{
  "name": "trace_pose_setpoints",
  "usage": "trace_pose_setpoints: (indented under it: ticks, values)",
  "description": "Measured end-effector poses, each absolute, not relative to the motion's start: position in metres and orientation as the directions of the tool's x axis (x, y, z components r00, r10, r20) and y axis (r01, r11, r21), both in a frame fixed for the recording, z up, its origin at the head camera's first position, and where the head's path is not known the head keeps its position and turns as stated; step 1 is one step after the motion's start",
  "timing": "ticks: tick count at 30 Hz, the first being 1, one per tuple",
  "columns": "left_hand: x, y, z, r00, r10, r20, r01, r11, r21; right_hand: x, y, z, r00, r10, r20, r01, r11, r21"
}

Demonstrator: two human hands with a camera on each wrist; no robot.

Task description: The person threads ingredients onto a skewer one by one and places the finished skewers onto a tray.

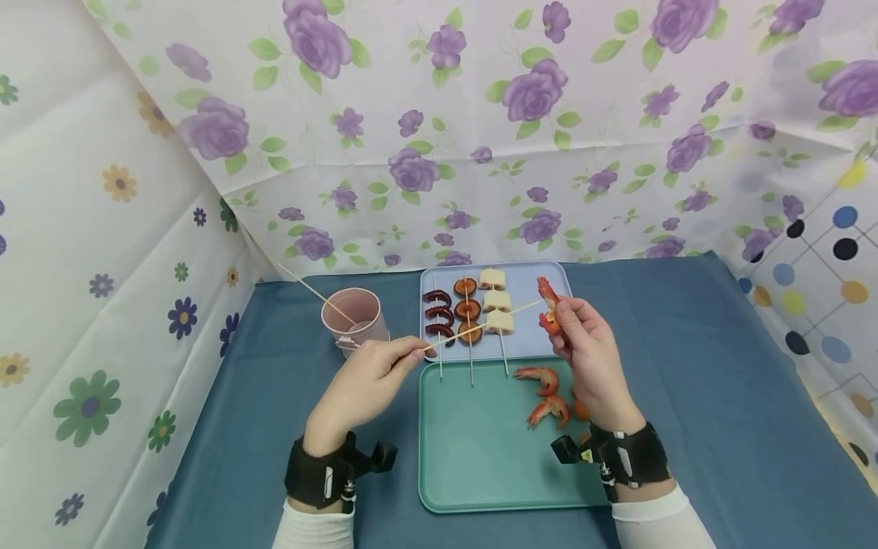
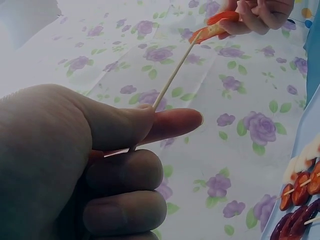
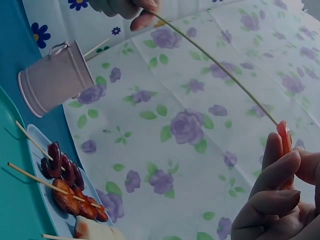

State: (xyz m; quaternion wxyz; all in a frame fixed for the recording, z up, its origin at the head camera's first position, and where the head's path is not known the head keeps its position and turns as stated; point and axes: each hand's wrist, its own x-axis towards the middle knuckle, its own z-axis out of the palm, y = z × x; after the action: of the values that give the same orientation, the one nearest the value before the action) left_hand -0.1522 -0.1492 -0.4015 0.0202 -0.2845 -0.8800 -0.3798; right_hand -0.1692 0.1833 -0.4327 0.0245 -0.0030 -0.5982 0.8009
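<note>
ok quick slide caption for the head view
Left hand aims a bamboo skewer at the shrimp pinched in the right hand.

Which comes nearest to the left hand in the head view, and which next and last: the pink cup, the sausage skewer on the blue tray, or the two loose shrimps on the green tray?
Measured from the left hand:
1. Pink cup, just above it.
2. Sausage skewer, up and to its right.
3. Loose shrimps, farther right, by the right hand.

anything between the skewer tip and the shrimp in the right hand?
Nothing visible. The left hand pinches the thin wooden skewer, whose tip already meets the orange-red shrimp in the right hand's grip. The skewer crosses above the pale blue tray of finished skewers, apart from them.
</note>
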Motion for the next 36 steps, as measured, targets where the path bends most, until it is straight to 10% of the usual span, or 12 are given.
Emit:
trace_pose_setpoints:
  ticks: [36]
  values:
    - [-0.154,-0.134,-0.409,-0.859,0.446,0.25,0.499,0.622,0.603,-0.161,0.173,-0.436,-0.957,0.186,0.222,-0.235,-0.051,-0.971]
